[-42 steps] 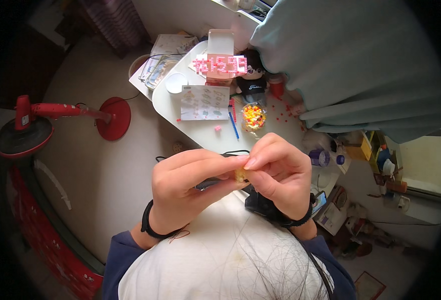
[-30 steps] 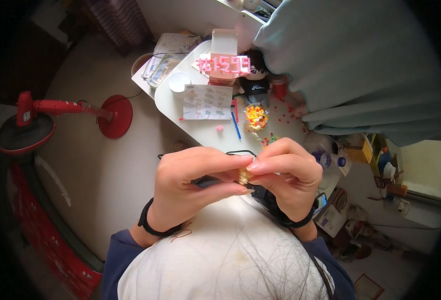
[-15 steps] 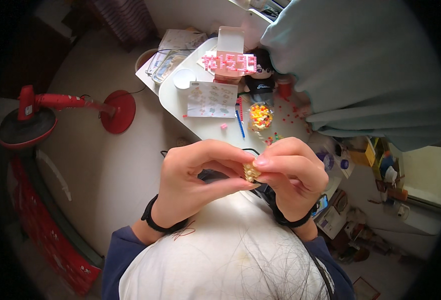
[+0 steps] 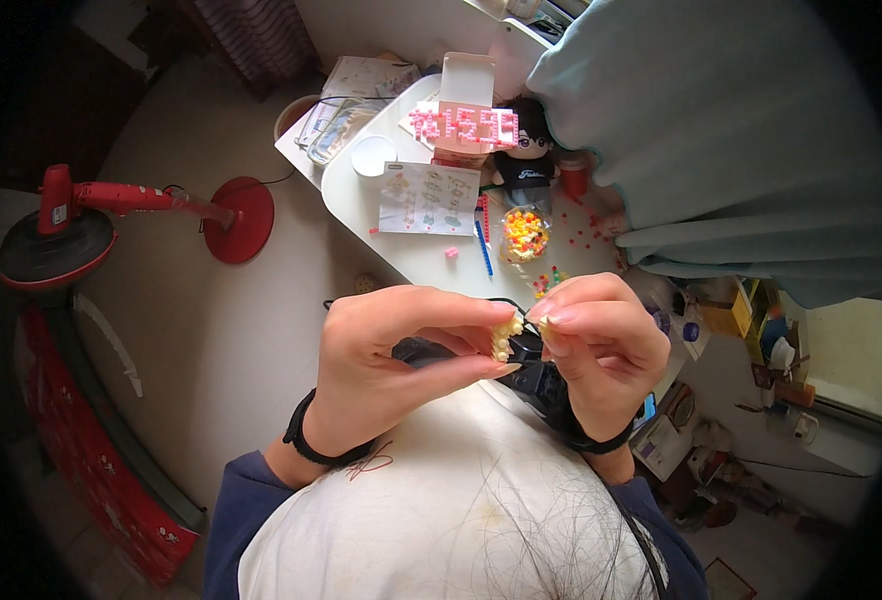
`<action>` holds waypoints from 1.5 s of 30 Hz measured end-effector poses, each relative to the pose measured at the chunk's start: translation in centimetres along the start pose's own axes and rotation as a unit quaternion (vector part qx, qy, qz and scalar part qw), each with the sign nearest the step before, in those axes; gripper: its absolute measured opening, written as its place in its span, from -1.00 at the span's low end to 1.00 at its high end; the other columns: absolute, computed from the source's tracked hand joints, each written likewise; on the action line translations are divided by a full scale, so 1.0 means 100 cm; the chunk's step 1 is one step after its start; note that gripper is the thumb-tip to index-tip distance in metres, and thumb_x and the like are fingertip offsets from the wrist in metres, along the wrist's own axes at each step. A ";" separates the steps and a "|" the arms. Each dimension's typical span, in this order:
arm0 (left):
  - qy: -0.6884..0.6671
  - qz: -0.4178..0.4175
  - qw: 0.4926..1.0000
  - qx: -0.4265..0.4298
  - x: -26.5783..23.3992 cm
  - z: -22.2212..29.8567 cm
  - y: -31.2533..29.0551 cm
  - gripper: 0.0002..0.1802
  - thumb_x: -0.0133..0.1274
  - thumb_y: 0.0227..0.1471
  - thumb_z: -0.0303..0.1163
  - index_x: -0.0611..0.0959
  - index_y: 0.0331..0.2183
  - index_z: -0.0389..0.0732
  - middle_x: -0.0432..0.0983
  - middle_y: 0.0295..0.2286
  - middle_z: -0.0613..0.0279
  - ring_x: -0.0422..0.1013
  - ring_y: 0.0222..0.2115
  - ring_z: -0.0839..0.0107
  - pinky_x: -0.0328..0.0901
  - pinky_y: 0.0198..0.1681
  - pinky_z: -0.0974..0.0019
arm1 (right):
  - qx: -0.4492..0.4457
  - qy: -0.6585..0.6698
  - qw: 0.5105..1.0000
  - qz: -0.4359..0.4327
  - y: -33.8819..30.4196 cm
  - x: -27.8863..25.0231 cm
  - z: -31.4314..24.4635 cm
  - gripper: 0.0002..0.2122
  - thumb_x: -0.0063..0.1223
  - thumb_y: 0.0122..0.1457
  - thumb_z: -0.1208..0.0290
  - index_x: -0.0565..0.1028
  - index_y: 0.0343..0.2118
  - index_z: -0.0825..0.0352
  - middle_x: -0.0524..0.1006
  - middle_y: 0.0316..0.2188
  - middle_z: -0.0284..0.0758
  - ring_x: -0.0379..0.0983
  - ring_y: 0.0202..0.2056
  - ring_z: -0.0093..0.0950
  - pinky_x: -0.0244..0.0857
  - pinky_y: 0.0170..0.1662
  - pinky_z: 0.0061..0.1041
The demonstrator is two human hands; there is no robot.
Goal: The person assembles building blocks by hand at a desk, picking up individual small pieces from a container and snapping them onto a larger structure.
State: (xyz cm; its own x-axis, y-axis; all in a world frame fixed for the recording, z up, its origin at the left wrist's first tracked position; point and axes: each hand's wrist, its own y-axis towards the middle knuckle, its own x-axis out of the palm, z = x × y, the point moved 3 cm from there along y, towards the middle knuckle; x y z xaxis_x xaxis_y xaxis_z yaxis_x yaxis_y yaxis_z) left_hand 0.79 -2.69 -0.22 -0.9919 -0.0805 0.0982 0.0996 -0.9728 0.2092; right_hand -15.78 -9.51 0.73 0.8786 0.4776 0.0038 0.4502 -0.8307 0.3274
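Note:
Between the thumb and fingers of my left hand (image 4: 391,345) is a small cluster of pale yellow studded building blocks (image 4: 504,338). Just to its right, my right hand (image 4: 606,345) pinches a smaller pale yellow block (image 4: 546,324), mostly covered by the fingertips. A narrow gap separates the two pieces. Both hands are held up in front of my chest, short of the table. Beyond them, a clear bag (image 4: 525,236) of yellow, orange and red pieces sits on the white table (image 4: 346,195), with loose coloured pieces (image 4: 551,282) near it.
A printed instruction sheet (image 4: 428,198), a blue strip (image 4: 483,252), a pink block (image 4: 451,253) and a white round container (image 4: 371,157) lie on the table. Behind stand an open box (image 4: 466,85) and a doll (image 4: 526,150). A red fan (image 4: 236,220) is on the floor at left.
My right hand has moved slightly right, away from the left, and a small yellow block is now apart from the cluster. My left hand has barely moved.

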 end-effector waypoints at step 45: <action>0.048 0.026 0.998 0.010 0.003 0.003 0.001 -0.61 0.33 -0.27 -0.64 0.64 -0.26 -0.35 0.58 -0.43 0.11 0.55 -0.43 0.43 0.44 -0.34 0.47 | 0.005 -0.010 0.998 -0.061 0.005 0.003 0.004 -0.77 0.26 -0.13 0.71 0.60 -0.35 0.34 0.54 -0.41 -0.29 0.50 -0.36 -0.50 0.36 -0.30 -0.62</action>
State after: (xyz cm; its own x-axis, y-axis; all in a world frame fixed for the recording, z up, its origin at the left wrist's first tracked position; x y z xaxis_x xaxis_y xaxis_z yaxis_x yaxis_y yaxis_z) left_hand 0.56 -2.74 0.14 -0.9883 -0.1516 0.0156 0.1511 -0.9623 0.2263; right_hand -15.23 -9.91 0.50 0.8195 0.5706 -0.0542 0.5564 -0.7692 0.3143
